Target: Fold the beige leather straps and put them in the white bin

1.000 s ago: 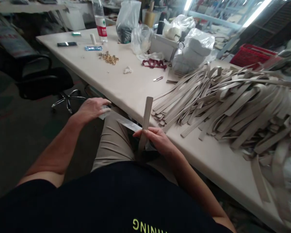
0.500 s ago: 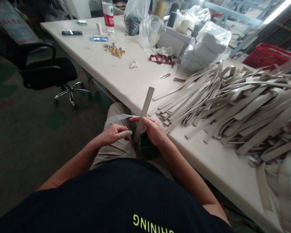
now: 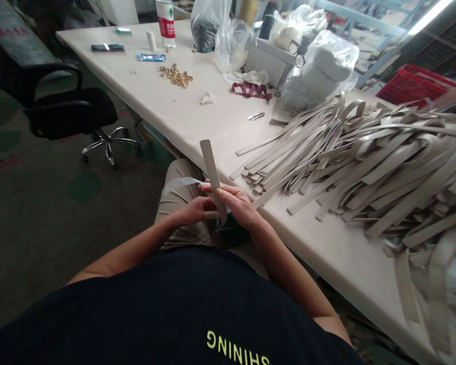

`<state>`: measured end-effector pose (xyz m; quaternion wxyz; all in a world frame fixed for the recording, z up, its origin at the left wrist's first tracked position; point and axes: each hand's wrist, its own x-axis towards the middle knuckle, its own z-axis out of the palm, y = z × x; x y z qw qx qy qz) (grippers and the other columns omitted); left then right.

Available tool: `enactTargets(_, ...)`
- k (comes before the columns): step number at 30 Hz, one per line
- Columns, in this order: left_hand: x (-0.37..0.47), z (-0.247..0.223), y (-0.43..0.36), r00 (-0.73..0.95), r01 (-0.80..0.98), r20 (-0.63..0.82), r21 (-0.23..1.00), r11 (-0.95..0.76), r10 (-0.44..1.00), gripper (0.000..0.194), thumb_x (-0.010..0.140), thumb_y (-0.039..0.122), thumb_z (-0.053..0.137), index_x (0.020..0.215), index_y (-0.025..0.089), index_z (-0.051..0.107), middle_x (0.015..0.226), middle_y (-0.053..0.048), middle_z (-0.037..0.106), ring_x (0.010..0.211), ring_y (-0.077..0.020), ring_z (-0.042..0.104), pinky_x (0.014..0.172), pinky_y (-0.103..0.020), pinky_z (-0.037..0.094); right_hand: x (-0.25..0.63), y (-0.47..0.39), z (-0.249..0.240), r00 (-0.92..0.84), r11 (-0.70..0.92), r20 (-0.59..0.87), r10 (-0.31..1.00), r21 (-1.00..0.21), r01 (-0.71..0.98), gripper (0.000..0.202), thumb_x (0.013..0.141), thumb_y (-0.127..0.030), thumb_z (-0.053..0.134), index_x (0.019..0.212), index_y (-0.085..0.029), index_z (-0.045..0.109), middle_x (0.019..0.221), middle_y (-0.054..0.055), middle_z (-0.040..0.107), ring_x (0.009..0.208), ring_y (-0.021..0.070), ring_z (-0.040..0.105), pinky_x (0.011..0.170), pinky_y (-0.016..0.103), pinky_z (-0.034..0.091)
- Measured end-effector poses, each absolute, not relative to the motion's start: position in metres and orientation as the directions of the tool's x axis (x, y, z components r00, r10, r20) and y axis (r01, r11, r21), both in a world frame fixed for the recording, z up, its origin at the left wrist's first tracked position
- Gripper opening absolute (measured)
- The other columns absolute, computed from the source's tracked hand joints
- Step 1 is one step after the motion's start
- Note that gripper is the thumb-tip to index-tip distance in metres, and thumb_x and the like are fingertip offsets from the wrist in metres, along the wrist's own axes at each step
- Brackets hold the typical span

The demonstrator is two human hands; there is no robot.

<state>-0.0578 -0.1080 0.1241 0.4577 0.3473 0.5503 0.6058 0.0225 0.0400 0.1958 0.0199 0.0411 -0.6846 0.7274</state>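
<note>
One translucent tape trails just beyond the left hand, whose fingers curl at the lower end of a beige strap; whether they grip it, I cannot tell. The right hand pinches that strap, nearly upright. Right of both hands, more straps heap on the bench.

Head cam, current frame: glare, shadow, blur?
Head view: light tube blown out at upper right, shine on a plastic bag; head view: floor at left dark; head view: straps at lower right look smeared, held strip has a readable outline.
</note>
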Motion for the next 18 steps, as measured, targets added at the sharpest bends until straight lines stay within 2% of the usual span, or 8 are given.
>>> enactTargets(3, -0.053, 0.118, -0.106, -0.385, -0.196, -0.121, 0.98, 0.048, 0.915, 0.038, 0.071, 0.046, 0.085, 0.086, 0.013, 0.075, 0.082, -0.007, 0.075, 0.088, -0.0268, 0.07, 0.088, -0.037, 0.053, 0.024, 0.042, 0.195, -0.998, -0.084, 0.062, -0.024, -0.995, -0.06, 0.04, 0.093, -0.056, 0.062, 0.113, -0.025, 0.079, 0.121, 0.004, 0.073, 0.122, 0.0259, 0.06, 0.113, 0.039, 0.038)
enactTargets(8, -0.049, 0.113, -0.107, -0.456, -0.254, -0.124, 0.967, 0.005, 0.882, 0.051, 0.069, 0.057, 0.084, 0.094, 0.013, 0.072, 0.091, -0.008, 0.075, 0.091, -0.0255, 0.069, 0.088, -0.037, 0.053, 0.022, 0.043, 0.187, -1.0, -0.141, 0.023, 0.008, -0.99, -0.024, 0.042, 0.093, -0.056, 0.062, 0.114, -0.024, 0.079, 0.116, 0.004, 0.073, 0.111, 0.0236, 0.063, 0.106, 0.034, 0.041)
enactTargets(11, -0.045, 0.116, -0.107, -0.556, -0.184, -0.13, 0.983, 0.031, 0.821, 0.058, 0.067, 0.064, 0.081, 0.095, 0.014, 0.07, 0.092, -0.008, 0.074, 0.091, -0.0265, 0.067, 0.087, -0.037, 0.054, 0.027, 0.041, 0.185, -0.999, -0.153, -0.016, 0.04, -0.988, 0.009, 0.05, 0.09, -0.061, 0.064, 0.115, -0.02, 0.078, 0.1, 0.005, 0.074, 0.083, 0.0176, 0.063, 0.082, 0.027, 0.049)
enactTargets(13, -0.041, 0.12, -0.108, -0.64, -0.113, -0.133, 0.99, 0.078, 0.757, 0.058, 0.069, 0.066, 0.076, 0.097, 0.016, 0.07, 0.091, -0.007, 0.074, 0.09, -0.028, 0.067, 0.085, -0.038, 0.055, 0.033, 0.039, 0.185, -0.996, -0.221, -0.073, 0.054, -0.974, 0.06, 0.058, 0.087, -0.065, 0.064, 0.118, -0.017, 0.076, 0.083, 0.003, 0.071, 0.064, 0.0126, 0.054, 0.061, 0.022, 0.044)
enactTargets(15, -0.04, 0.121, -0.11, -0.714, -0.034, -0.12, 0.99, 0.137, 0.69, 0.051, 0.072, 0.065, 0.071, 0.101, 0.023, 0.071, 0.088, -0.002, 0.075, 0.09, -0.0286, 0.069, 0.084, -0.039, 0.056, 0.036, 0.039, 0.183, -0.994, -0.3, -0.096, 0.055, -0.951, 0.075, 0.064, 0.083, -0.069, 0.066, 0.118, -0.016, 0.076, 0.075, 0.002, 0.067, 0.057, 0.0108, 0.05, 0.052, 0.02, 0.041)
enactTargets(18, -0.049, 0.12, -0.107, -0.709, 0.118, -0.09, 0.963, 0.244, 0.7, 0.042, 0.067, 0.076, 0.062, 0.086, 0.04, 0.071, 0.07, 0.01, 0.072, 0.077, -0.0278, 0.07, 0.073, -0.04, 0.059, 0.032, 0.043, 0.175, -0.993, -0.325, -0.105, 0.058, -0.942, 0.081, 0.07, 0.075, -0.076, 0.069, 0.115, -0.019, 0.077, 0.073, 0.001, 0.064, 0.05, 0.0111, 0.05, 0.046, 0.022, 0.044)
